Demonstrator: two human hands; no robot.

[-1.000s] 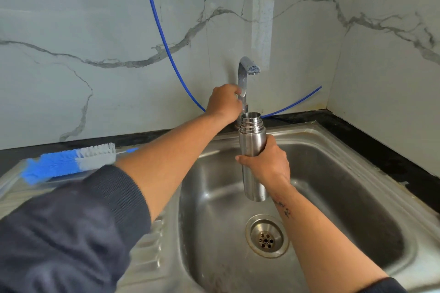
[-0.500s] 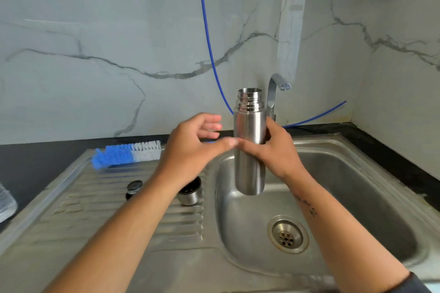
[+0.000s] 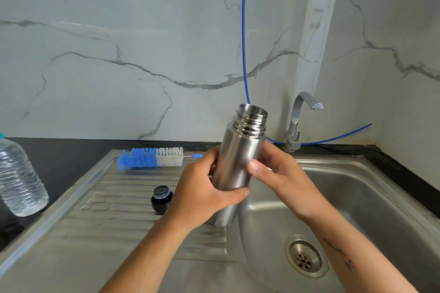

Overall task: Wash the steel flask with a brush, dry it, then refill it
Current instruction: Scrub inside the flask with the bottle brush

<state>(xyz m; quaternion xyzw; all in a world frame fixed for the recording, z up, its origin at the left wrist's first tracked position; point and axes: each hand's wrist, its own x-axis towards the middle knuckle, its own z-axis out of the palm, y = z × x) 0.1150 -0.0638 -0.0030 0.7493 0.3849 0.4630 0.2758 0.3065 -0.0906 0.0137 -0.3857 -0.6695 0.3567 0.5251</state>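
Flask [image 3: 240,162] betw. both hands' fingers [image 3: 256,166]

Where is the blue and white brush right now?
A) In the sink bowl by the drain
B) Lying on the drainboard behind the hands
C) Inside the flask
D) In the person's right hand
B: the brush lies flat on the drainboard, while both hands hold only the flask.

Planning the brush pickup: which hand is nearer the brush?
Left. The left hand grips the flask just right of the brush; the right hand holds the flask's far side.
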